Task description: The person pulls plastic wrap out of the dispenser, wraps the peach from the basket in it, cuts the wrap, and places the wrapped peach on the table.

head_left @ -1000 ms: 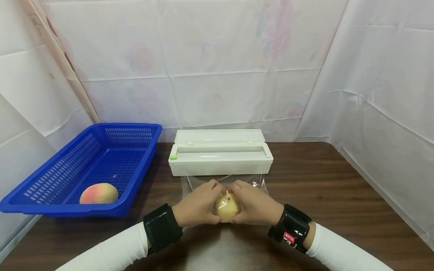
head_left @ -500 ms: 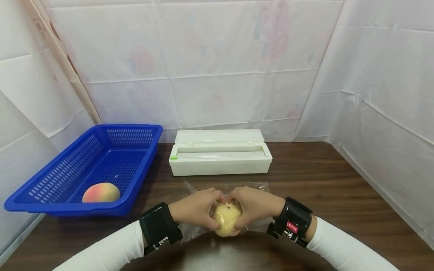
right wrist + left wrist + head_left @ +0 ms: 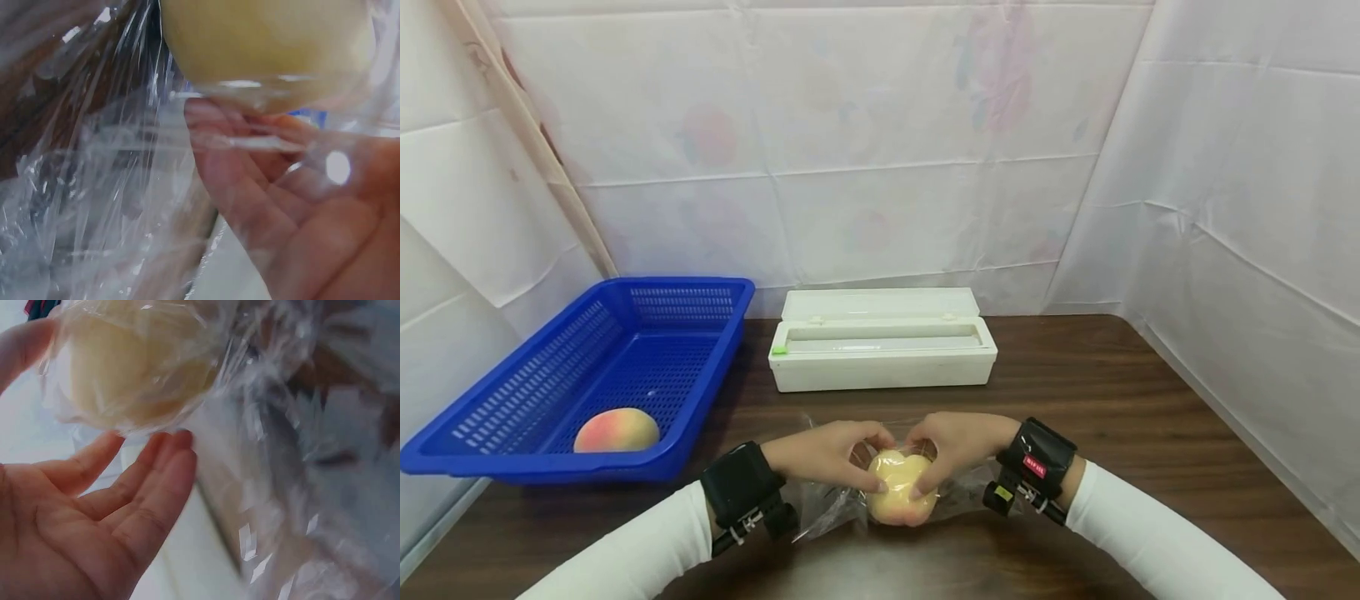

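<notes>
A pale yellow peach (image 3: pixel 897 493) with a pinkish lower edge is between my two hands, wrapped in clear cling film (image 3: pixel 829 506). My left hand (image 3: pixel 829 452) holds it from the left, thumb on the near side and fingers behind. From the right, my right hand (image 3: pixel 964 446) grips it the same way. In the left wrist view, crinkled film covers the peach (image 3: pixel 134 365), and fingertips touch its edge. Film stretches across the fingers in the right wrist view, below the peach (image 3: pixel 269 53). Loose film spreads out on both sides of the fruit.
Behind my hands stands a white cling film dispenser (image 3: pixel 883 372) with its lid raised and a green slider at its left end. To the left, a blue plastic basket (image 3: pixel 718 375) holds another peach (image 3: pixel 617 430). White sheeting (image 3: pixel 850 167) encloses the dark wooden table (image 3: pixel 1075 392).
Both hands have drawn the peach and film nearer, away from the dispenser. The peach has tipped, so its dark stem spot is out of sight and its pink edge shows.
</notes>
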`<state>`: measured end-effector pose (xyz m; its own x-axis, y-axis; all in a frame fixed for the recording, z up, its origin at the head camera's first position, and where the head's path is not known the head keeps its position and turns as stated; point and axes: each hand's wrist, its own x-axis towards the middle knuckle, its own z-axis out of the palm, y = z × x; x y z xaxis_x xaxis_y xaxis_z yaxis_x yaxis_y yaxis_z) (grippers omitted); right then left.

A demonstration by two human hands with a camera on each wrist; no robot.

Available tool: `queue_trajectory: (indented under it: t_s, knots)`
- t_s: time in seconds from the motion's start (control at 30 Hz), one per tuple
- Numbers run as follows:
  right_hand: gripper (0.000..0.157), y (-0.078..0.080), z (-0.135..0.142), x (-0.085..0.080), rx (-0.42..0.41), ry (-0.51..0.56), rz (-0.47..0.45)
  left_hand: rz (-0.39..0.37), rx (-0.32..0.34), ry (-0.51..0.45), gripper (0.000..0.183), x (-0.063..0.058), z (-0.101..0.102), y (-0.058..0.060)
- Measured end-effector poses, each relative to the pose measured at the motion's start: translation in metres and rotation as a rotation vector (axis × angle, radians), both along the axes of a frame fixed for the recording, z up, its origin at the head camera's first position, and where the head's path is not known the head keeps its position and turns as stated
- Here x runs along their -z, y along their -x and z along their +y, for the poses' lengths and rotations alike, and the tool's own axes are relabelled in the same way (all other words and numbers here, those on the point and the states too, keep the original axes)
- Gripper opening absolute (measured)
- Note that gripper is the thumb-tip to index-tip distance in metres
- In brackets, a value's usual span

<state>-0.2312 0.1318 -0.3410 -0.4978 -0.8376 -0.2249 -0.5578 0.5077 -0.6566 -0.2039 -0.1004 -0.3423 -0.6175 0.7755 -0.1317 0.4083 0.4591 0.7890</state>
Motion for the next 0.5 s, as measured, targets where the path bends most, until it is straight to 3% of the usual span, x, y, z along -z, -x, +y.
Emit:
queue_trajectory:
  t_s: [0.1, 0.23, 0.33, 0.4, 0.5]
  knots:
    - [0.024, 0.007, 0.000, 0.001, -0.008, -0.010, -0.039, 0.130, -0.031, 0.015, 0.059, -0.009, -0.002, -0.004]
    - [0.019, 0.013, 0.000, 0.001, -0.013, -0.034, -0.055, 0.467, -0.045, 0.025, 0.061, -0.020, 0.005, -0.017]
    - [0.019, 0.016, 0.000, 0.001, -0.017, -0.047, -0.078, 0.689, -0.023, 0.091, 0.063, -0.022, 0.014, -0.030]
    - [0.019, 0.018, 0.000, 0.002, -0.023, -0.047, -0.099, 0.763, -0.002, 0.154, 0.066, -0.019, 0.018, -0.037]
    - [0.020, 0.020, -0.001, 0.003, -0.035, -0.037, -0.125, 0.780, -0.012, 0.225, 0.068, -0.015, 0.022, -0.042]
